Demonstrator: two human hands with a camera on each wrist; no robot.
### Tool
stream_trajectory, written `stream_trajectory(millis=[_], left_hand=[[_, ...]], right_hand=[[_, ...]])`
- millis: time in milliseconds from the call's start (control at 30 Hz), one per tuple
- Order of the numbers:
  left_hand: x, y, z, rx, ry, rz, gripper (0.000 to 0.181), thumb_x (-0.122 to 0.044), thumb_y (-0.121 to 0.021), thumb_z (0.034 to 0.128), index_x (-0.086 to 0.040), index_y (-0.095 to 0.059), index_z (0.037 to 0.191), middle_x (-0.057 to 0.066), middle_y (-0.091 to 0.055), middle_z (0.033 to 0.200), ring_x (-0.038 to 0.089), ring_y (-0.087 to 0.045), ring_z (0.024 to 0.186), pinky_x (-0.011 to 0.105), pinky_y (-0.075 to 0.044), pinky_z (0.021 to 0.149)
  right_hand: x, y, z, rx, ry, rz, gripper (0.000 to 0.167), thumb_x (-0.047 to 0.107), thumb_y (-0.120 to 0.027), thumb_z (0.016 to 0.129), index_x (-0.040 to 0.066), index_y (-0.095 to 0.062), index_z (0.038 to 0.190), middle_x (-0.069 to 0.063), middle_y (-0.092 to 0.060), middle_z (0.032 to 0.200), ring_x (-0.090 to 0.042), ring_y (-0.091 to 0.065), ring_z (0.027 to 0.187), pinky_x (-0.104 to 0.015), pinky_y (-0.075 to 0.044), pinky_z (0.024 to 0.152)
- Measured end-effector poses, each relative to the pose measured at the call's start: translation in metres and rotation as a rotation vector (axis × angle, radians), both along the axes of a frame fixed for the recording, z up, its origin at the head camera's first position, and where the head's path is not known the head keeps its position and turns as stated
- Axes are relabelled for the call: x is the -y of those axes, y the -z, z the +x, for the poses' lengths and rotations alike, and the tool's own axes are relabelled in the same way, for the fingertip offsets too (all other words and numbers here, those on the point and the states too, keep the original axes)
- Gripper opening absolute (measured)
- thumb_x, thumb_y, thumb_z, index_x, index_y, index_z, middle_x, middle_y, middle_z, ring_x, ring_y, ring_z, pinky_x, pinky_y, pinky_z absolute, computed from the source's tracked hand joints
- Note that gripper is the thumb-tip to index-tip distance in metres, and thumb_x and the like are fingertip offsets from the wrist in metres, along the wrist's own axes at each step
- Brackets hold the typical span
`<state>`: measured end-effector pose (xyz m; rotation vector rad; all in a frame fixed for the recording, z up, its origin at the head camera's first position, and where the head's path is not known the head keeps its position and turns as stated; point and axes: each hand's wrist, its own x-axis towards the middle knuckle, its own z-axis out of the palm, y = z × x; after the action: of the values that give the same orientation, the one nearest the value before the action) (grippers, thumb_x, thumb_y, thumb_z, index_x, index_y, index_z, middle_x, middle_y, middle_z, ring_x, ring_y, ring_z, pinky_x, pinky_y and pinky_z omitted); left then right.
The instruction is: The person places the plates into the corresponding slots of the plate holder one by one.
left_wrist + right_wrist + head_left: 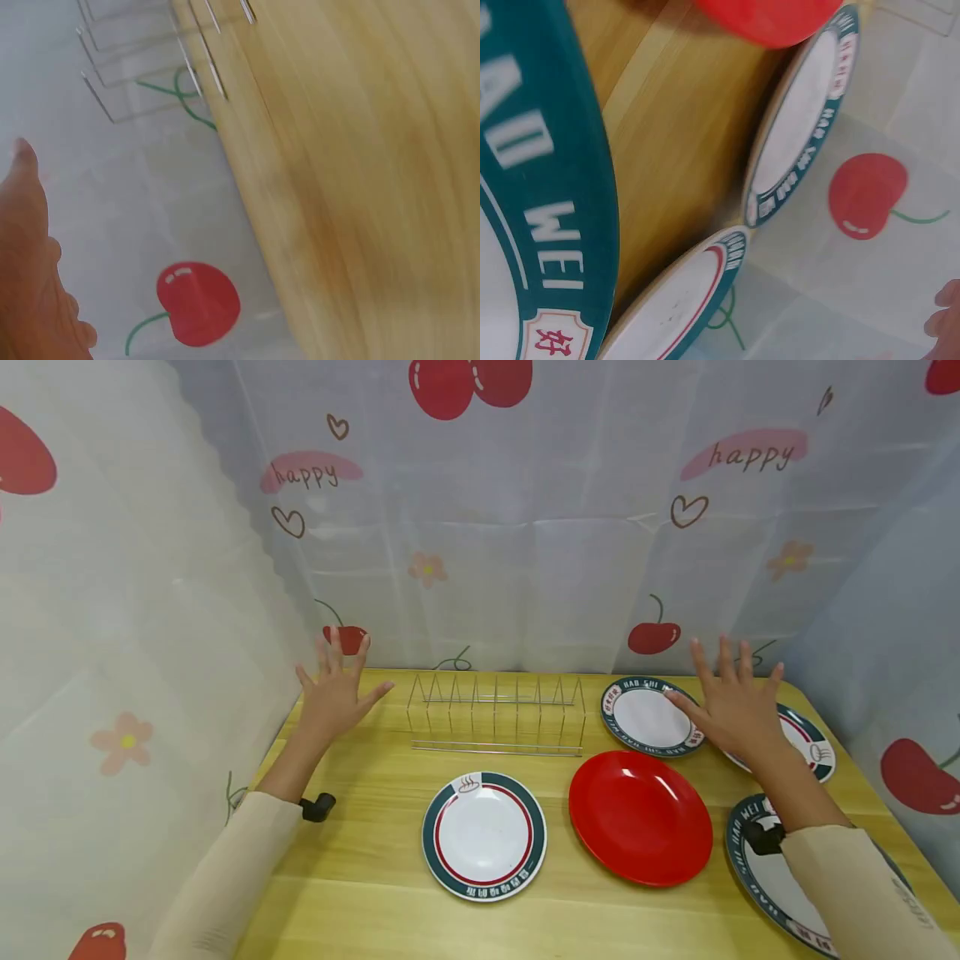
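Note:
My left hand [333, 697] is raised with its fingers spread, left of a wire dish rack [497, 747], and holds nothing. In the left wrist view its thumb [26, 172] points up beside the rack's wires. My right hand [738, 710] is likewise raised and spread, above the plates on the right, holding nothing. Nearest to it are a green-rimmed plate [651, 717] at the back and a plate with a red ring [806, 743], partly hidden by the hand. A large green-rimmed plate [772, 877] lies under the right forearm.
A red plate [640, 818] lies right of centre. Left of it sits a white plate with a green rim and red ring [484, 837]. Everything stands on a wooden table [352, 877]. Cherry-printed curtains [540, 585] close off the back and both sides.

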<state>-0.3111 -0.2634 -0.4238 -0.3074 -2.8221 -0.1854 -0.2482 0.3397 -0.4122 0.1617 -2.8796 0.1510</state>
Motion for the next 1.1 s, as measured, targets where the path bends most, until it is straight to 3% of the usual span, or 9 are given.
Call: stream_trajectory(millis=[167, 300, 533, 633, 767, 867, 967, 1067, 1100], left_hand=[[-0.007, 0.013, 0.030, 0.091, 0.061, 0.186, 0.084, -0.059, -0.053, 0.1002, -0.015, -0.019, 0.164, 0.028, -0.005, 0.166, 0.054, -0.029, 0.144, 0.077, -0.029, 0.106], [-0.012, 0.021, 0.051, 0.207, 0.103, 0.374, 0.077, -0.050, -0.058, 0.1015, -0.008, -0.030, 0.160, 0.026, -0.026, 0.162, 0.049, -0.038, 0.141, 0.067, -0.038, 0.107], [-0.019, 0.038, 0.059, 0.374, 0.196, 0.691, 0.053, -0.030, -0.065, 0.1015, -0.005, -0.053, 0.147, 0.026, -0.058, 0.138, 0.044, -0.059, 0.123, 0.057, -0.053, 0.097], [-0.020, 0.045, 0.057, 0.440, 0.225, 0.770, 0.049, -0.025, -0.065, 0.1021, 0.000, -0.055, 0.143, 0.024, -0.063, 0.132, 0.040, -0.063, 0.118, 0.053, -0.054, 0.096], [-0.019, 0.055, 0.055, 0.532, 0.249, 0.867, 0.047, -0.025, -0.063, 0.1031, 0.001, -0.056, 0.142, 0.022, -0.064, 0.132, 0.037, -0.065, 0.116, 0.050, -0.056, 0.093], [-0.019, 0.062, 0.054, 0.573, 0.259, 0.905, 0.043, -0.022, -0.062, 0.1034, -0.001, -0.057, 0.141, 0.021, -0.064, 0.133, 0.035, -0.066, 0.115, 0.049, -0.057, 0.093], [-0.019, 0.068, 0.051, 0.578, 0.274, 0.917, 0.040, -0.019, -0.062, 0.1034, -0.001, -0.060, 0.139, 0.019, -0.065, 0.133, 0.035, -0.066, 0.116, 0.049, -0.056, 0.096], [-0.019, 0.074, 0.046, 0.556, 0.299, 0.919, 0.035, -0.016, -0.063, 0.1026, -0.001, -0.063, 0.134, 0.017, -0.068, 0.127, 0.033, -0.066, 0.117, 0.047, -0.054, 0.099], [-0.019, 0.076, 0.045, 0.545, 0.307, 0.921, 0.033, -0.015, -0.063, 0.1022, -0.001, -0.064, 0.132, 0.016, -0.069, 0.125, 0.032, -0.066, 0.116, 0.044, -0.054, 0.099]], right_hand=[[0.007, -0.008, 0.033, 0.024, -0.021, -0.097, 0.094, 0.062, -0.047, 0.100, 0.012, 0.001, 0.163, -0.033, -0.002, 0.164, -0.053, 0.006, 0.150, -0.080, 0.007, 0.108], [0.005, -0.016, 0.062, 0.048, -0.007, -0.174, 0.093, 0.054, -0.056, 0.100, 0.007, -0.006, 0.163, -0.037, -0.019, 0.159, -0.059, -0.020, 0.143, -0.082, -0.020, 0.103], [-0.018, -0.018, 0.108, 0.077, 0.064, -0.336, 0.078, 0.040, -0.060, 0.102, 0.003, -0.025, 0.160, -0.042, -0.046, 0.137, -0.060, -0.047, 0.114, -0.076, -0.044, 0.086], [-0.027, -0.015, 0.122, 0.040, 0.116, -0.413, 0.069, 0.036, -0.062, 0.102, 0.001, -0.036, 0.155, -0.040, -0.054, 0.129, -0.056, -0.053, 0.109, -0.039, -0.060, 0.078], [-0.039, -0.004, 0.141, -0.016, 0.253, -0.514, 0.061, 0.033, -0.062, 0.102, -0.002, -0.046, 0.149, -0.038, -0.058, 0.126, -0.054, -0.054, 0.107, -0.004, -0.035, 0.055], [-0.049, 0.008, 0.156, -0.001, 0.383, -0.571, 0.059, 0.031, -0.058, 0.105, -0.005, -0.043, 0.150, -0.039, -0.054, 0.130, -0.053, -0.049, 0.109, -0.008, -0.040, 0.058], [-0.059, 0.019, 0.168, 0.061, 0.507, -0.617, 0.061, 0.032, -0.050, 0.108, -0.005, -0.033, 0.154, -0.041, -0.045, 0.137, -0.055, -0.042, 0.117, -0.034, -0.054, 0.089], [-0.067, 0.029, 0.179, 0.106, 0.591, -0.627, 0.063, 0.032, -0.043, 0.110, -0.008, -0.024, 0.155, -0.042, -0.038, 0.142, -0.057, -0.034, 0.126, -0.068, -0.036, 0.108], [-0.070, 0.033, 0.183, 0.114, 0.604, -0.636, 0.063, 0.031, -0.042, 0.110, -0.008, -0.022, 0.155, -0.042, -0.036, 0.143, -0.058, -0.032, 0.127, -0.070, -0.031, 0.110]])
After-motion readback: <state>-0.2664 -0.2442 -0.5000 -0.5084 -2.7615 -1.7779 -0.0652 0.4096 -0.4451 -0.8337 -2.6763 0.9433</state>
